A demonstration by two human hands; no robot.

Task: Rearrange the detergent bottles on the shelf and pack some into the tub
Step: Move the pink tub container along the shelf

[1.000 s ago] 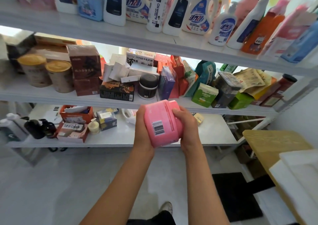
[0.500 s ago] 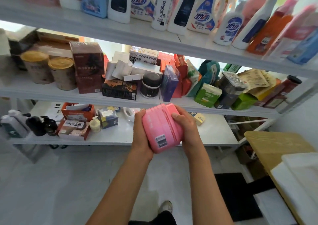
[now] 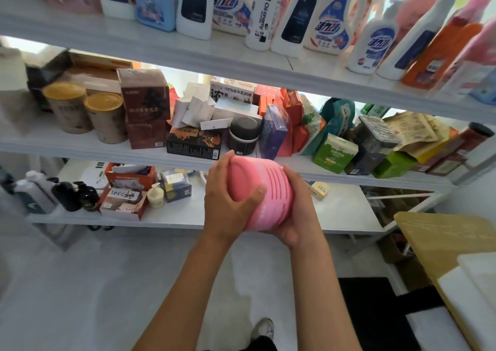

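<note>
I hold a pink round container (image 3: 265, 189) in both hands in front of the shelves, at the level of the lower shelf. My left hand (image 3: 228, 203) grips its left side with the thumb across the front. Cupped under its right side is my right hand (image 3: 298, 216). The container lies tilted, one flat end towards the shelves. Several detergent bottles (image 3: 332, 15), white, blue, orange and pink, stand in a row on the top shelf (image 3: 188, 47). A white tub (image 3: 475, 283) shows at the right edge on a wooden table (image 3: 440, 232).
The middle shelf (image 3: 80, 146) carries tins, brown boxes, a black jar and several packets. More boxes and dark pump bottles sit on the bottom shelf (image 3: 346, 211). A black mat (image 3: 375, 313) lies on the floor by my shoe (image 3: 264, 326).
I have turned the pink container in my hands: its barcode label has rolled out of sight and the ribbed side now faces me. My left thumb has come across its front.
</note>
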